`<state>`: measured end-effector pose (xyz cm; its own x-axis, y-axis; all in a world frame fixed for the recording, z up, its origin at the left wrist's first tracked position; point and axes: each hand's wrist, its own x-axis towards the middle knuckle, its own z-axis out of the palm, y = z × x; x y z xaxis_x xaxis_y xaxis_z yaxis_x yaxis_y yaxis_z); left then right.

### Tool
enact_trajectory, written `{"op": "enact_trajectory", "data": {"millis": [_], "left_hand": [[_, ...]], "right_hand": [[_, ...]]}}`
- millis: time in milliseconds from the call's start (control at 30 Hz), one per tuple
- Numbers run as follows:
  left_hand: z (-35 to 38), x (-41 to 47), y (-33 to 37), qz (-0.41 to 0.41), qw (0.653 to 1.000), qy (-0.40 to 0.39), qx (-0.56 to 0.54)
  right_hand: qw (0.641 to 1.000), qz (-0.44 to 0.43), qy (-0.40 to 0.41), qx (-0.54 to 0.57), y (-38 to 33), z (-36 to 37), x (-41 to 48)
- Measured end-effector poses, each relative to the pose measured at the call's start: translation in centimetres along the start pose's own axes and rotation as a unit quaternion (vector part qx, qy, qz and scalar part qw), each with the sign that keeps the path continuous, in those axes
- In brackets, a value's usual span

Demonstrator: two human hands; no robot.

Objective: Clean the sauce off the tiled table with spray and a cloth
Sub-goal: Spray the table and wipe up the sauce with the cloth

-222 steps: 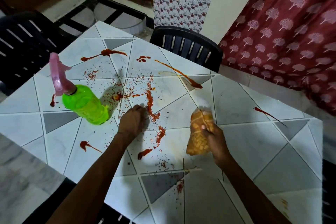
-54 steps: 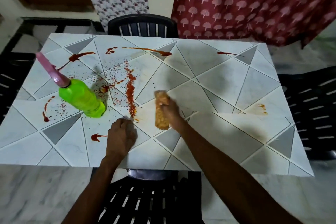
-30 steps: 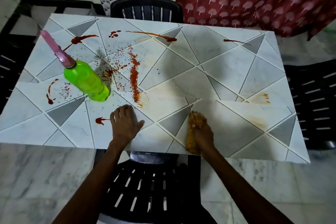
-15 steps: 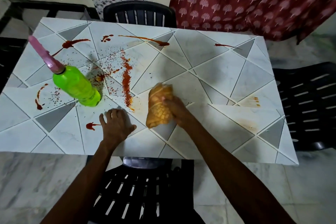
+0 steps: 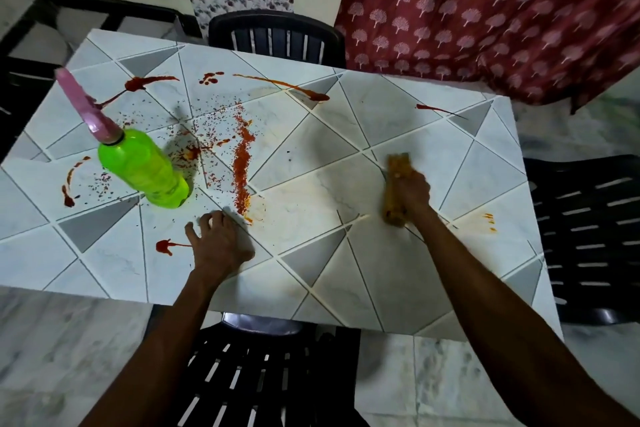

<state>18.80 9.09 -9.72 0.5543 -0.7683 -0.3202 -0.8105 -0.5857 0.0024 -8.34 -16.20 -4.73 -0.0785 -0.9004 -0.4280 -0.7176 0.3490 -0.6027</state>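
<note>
At table centre-right, right hand (image 5: 412,192) grips bunched cloth (image 5: 395,194), pressed on tiled table (image 5: 398,274). Left hand (image 5: 218,246) flat, fingers spread, by thick sauce streak (image 5: 241,163). Spray bottle (image 5: 143,166) at 9 o'clock. Risks: soiled cloth re-smearing wiped tiles; leftward sweep toppling bottle.

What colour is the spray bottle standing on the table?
The spray bottle has a bright green body and a pink trigger head, seen clearly in the head view.
</note>
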Motion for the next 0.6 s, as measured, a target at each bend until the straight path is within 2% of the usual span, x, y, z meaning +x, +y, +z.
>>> {"op": "enact_trajectory", "data": {"millis": [100,167,267,367,467,600], "left_hand": [[0.3,-0.2,-0.1,-0.01,1.0,0.014,-0.012],[0.6,-0.2,-0.3,-0.011,0.999,0.025,-0.02],[1.1,-0.4,-0.7,-0.006,0.999,0.042,-0.031],[1.8,-0.5,-1.0,0.009,0.997,0.064,-0.047],[2.3,-0.6,-1.8,0.034,0.995,0.075,-0.052],[1.9,-0.8,-2.6,0.075,0.992,0.089,-0.049]], "right_hand": [[0.993,-0.074,-0.088,0.002,-2.9,5.7,-2.4],[0.975,-0.088,-0.202,0.026,-5.2,9.0,-5.7],[0.956,-0.11,-0.267,0.046,-7.1,14.2,-9.9],[0.949,-0.098,-0.292,0.069,-7.2,17.0,-12.2],[0.935,-0.035,-0.299,0.189,-6.7,16.5,-13.1],[0.957,-0.051,-0.22,0.181,-5.0,14.3,-14.5]]}}
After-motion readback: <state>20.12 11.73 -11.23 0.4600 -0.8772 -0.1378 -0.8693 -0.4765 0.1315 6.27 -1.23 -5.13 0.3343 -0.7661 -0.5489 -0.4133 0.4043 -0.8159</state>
